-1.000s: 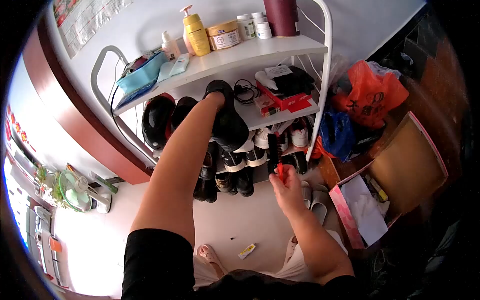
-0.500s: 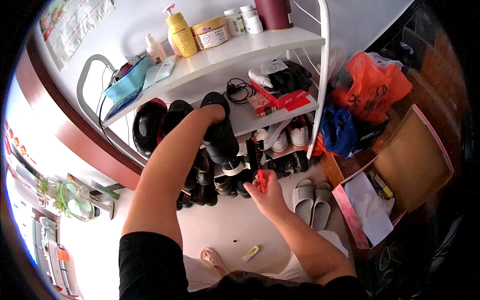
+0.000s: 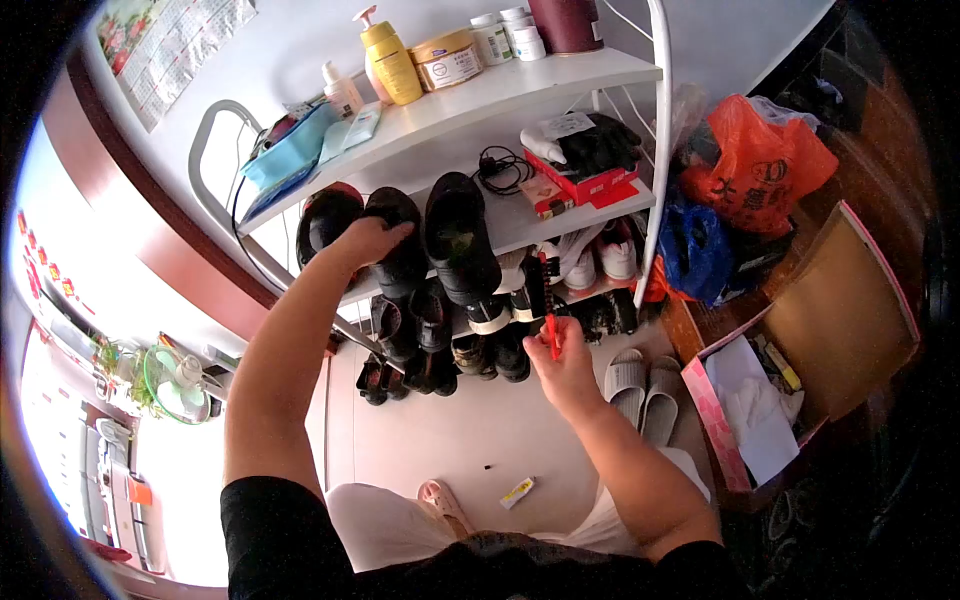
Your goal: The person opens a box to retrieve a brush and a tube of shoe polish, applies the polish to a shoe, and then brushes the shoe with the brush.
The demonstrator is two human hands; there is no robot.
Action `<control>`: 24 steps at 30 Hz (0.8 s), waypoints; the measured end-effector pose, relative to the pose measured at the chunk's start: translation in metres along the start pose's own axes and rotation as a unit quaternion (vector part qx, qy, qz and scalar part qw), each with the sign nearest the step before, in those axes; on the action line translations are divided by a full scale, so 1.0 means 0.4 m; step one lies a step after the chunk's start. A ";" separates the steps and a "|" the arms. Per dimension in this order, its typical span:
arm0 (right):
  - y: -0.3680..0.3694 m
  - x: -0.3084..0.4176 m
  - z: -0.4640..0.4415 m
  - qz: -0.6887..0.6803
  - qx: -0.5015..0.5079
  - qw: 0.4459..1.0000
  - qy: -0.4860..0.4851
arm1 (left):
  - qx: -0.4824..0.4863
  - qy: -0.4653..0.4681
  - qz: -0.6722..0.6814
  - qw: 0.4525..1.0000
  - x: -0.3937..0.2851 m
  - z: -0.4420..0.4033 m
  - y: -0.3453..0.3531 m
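My left hand (image 3: 374, 240) is at a black shoe (image 3: 401, 268) on the middle shelf, gripping it near its opening; some fingers are hidden in or behind it. Just right of it stands another black shoe (image 3: 466, 262), its opening facing me. My right hand (image 3: 566, 368) is closed round the red handle of a brush (image 3: 551, 325), held upright with its dark bristles in front of the shoes on the lower shelf. A black and red shoe (image 3: 327, 222) stands to the left of my left hand.
The white rack (image 3: 520, 82) carries bottles and jars on top. Several more shoes (image 3: 395, 328) fill its lower levels. Grey slippers (image 3: 659, 400), an open pink box (image 3: 722, 425) and an orange bag (image 3: 765, 165) lie to the right. A small yellow-white tube (image 3: 518, 492) is on the floor.
My left hand has left the right-hand black shoe and moved left to the black shoe beside it. My right hand still holds the brush. The view has shifted slightly.
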State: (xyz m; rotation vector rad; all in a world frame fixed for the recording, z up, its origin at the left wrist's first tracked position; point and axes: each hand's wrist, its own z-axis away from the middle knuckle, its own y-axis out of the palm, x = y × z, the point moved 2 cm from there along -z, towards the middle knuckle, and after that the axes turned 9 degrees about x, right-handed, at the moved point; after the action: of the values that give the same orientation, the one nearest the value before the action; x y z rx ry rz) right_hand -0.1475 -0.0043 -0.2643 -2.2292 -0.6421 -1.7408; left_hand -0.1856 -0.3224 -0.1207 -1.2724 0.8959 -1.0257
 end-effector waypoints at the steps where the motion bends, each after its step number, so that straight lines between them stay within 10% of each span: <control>1: -0.003 0.005 0.000 0.001 0.001 1.000 0.001 | 0.006 0.052 -0.059 0.997 0.049 -0.034 0.041; 6: -0.017 0.021 0.012 0.013 -0.005 1.000 -0.013 | 0.153 -0.089 0.085 0.981 0.125 -0.111 0.039; 11: -0.055 0.070 0.041 -0.002 -0.004 0.999 0.049 | 0.260 -0.067 -0.074 0.960 0.044 -0.085 0.015; 21: -0.081 0.100 0.040 -0.171 -0.011 0.977 0.127 | 0.111 0.026 0.023 0.993 0.068 -0.034 0.011; 24: -0.096 0.112 0.047 -0.191 -0.020 0.970 0.147 | -0.142 0.213 0.180 0.950 0.095 0.067 0.012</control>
State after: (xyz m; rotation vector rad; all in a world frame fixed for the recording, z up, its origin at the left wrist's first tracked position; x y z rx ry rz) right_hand -0.1413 0.0461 -0.2293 -1.9014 -1.0227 -2.2270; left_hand -0.1479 -0.3502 -0.1217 -1.0758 1.5930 -0.9109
